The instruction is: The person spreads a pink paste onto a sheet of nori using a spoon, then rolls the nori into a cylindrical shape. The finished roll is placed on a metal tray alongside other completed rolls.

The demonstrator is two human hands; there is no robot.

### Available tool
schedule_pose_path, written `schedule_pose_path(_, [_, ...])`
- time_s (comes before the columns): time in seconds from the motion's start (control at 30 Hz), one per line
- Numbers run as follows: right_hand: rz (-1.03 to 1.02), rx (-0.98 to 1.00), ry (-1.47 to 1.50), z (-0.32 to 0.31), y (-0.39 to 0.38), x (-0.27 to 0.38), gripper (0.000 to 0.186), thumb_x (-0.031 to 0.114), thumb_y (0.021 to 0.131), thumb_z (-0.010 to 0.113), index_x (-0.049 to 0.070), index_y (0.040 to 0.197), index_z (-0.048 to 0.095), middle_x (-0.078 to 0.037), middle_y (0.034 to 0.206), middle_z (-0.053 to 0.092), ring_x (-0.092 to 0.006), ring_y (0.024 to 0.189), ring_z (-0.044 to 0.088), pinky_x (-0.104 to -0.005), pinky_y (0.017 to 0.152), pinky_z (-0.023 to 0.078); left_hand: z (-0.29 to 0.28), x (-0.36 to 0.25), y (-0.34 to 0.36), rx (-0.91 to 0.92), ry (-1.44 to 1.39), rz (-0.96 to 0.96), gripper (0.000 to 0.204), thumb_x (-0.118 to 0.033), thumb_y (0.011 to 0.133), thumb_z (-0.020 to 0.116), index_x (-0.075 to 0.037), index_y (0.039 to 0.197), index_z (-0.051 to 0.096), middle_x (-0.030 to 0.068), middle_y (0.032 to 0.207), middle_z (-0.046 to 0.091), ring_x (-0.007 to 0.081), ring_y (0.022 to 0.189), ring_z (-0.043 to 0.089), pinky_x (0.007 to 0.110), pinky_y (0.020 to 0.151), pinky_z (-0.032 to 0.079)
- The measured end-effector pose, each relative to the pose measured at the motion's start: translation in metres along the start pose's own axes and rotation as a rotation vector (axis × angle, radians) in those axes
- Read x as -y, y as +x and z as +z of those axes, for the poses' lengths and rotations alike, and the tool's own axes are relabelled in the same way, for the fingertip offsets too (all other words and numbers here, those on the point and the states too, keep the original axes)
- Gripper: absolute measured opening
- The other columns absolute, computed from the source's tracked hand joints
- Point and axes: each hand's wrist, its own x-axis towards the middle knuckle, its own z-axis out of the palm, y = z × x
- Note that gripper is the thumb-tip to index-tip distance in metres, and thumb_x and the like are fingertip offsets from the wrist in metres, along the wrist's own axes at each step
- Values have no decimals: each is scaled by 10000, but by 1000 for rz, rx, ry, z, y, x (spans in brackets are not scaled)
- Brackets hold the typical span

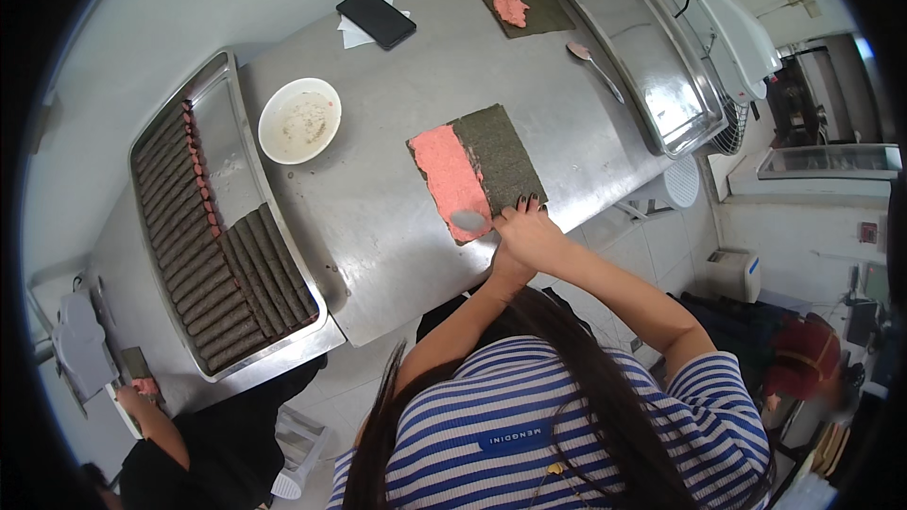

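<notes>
In front of me a dark seaweed sheet (501,146) lies on the steel table, its left half covered with pink paste (447,170). My right hand (534,238) is closed round a spoon (470,220), whose bowl rests on the paste near the sheet's near edge. My left hand (511,267) crosses beneath the right one and is largely hidden by it. Dark-nailed fingertips, which seem to belong to the left hand, lie stretched out on the bare near-right part of the sheet. The spoon's handle is mostly covered by the right hand.
On the left stands a tray (319,316) of dark seaweed rolls, beside a white bowl (299,121) of liquid. A phone (376,19), another seaweed sheet with paste (539,14), a second spoon (595,71) and another metal tray (633,38) lie farther back. A co-worker's hand (142,406) shows lower left.
</notes>
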Motion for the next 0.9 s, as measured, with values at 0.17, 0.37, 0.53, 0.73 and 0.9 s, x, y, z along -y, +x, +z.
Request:
schedule_pose_path(0.17, [38,108,179,-21,-9,-14,215,116,787,528,17,911,673,-171,898,635,-362,781,659,-451,686,548,-5,-3,3,132,215,-12,508,-189,865,499,-5,1336,456,237,1395,411,423,1315,341,528,1071,282])
schedule_pose_path(0.37, [189,-51,95,15,0,0,210,129,780,554,14,905,677,-219,982,636,-391,917,635,-468,791,519,23,15,3,136,611,28,508,-250,898,425,-18,1350,440,215,1457,348,382,1345,326,543,1077,261])
schedule_pose_path(0.53, [232,15,118,45,-20,24,301,155,810,523,-35,1003,656,-306,1150,571,-492,1086,537,-555,907,441,7,-4,5,-1,780,76,524,-275,906,397,-23,1365,415,201,1475,331,361,1365,308,570,1075,246])
schedule_pose_path(0.73, [204,-70,250,7,-28,16,233,102,812,537,-48,960,636,-247,985,632,-389,859,655,-440,718,546,-1,-7,6,32,728,75,536,-304,902,411,-30,1363,422,201,1479,322,355,1378,290,584,1090,189])
schedule_pose_path(0.9, [229,-9,212,19,-27,19,403,163,828,508,-98,1124,588,-314,1099,595,-448,1034,595,-555,921,430,4,-3,4,19,822,91,537,-316,905,424,-30,1359,427,207,1471,333,357,1375,295,584,1098,172])
